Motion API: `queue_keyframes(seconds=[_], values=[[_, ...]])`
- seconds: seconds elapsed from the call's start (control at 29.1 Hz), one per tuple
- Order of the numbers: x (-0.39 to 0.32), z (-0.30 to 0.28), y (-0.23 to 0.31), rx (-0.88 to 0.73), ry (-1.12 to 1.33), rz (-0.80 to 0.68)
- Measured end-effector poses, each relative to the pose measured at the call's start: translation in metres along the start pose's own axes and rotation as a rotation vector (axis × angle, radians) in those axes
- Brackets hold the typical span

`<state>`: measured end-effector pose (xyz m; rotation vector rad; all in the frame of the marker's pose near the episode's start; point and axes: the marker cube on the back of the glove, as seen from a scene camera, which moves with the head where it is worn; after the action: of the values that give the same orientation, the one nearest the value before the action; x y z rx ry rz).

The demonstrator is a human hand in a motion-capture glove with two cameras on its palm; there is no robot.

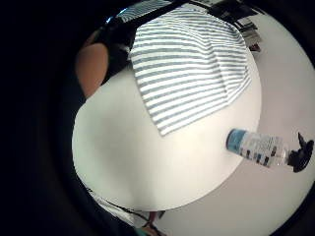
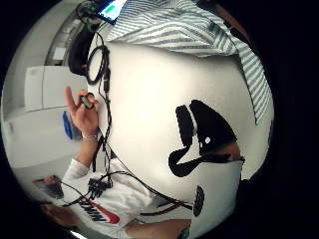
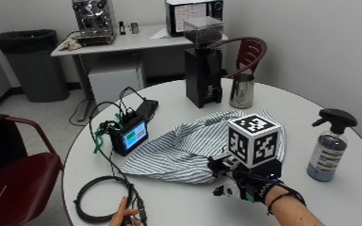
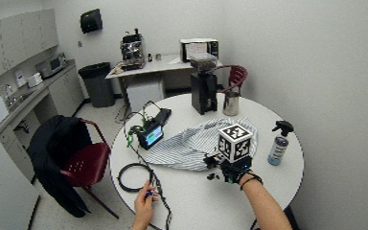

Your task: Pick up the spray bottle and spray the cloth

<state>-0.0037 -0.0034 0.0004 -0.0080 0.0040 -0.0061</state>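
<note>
Gloved right hand (image 3: 251, 184) hovers low over the white round tabletop (image 3: 187, 207), just beside the near edge of the striped cloth (image 3: 187, 148). Whether the fingers are spread or curled, I cannot tell. The spray bottle (image 3: 329, 146) stands upright at about two o'clock from the hand, apart from it, untouched, just off the cloth's edge.

Right hand (image 3: 251, 184): black glove, black strap round wrist, forearm bare. Other hand (image 3: 121, 217) bare; white top with red logo.
</note>
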Motion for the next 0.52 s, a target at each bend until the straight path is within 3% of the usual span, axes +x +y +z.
queue_keyframes(seconds=[0.38, 0.52], values=[[-0.012, -0.008, -0.007, 0.011, -0.012, -0.034], [-0.052, -0.023, -0.021, 0.042, -0.031, -0.125]])
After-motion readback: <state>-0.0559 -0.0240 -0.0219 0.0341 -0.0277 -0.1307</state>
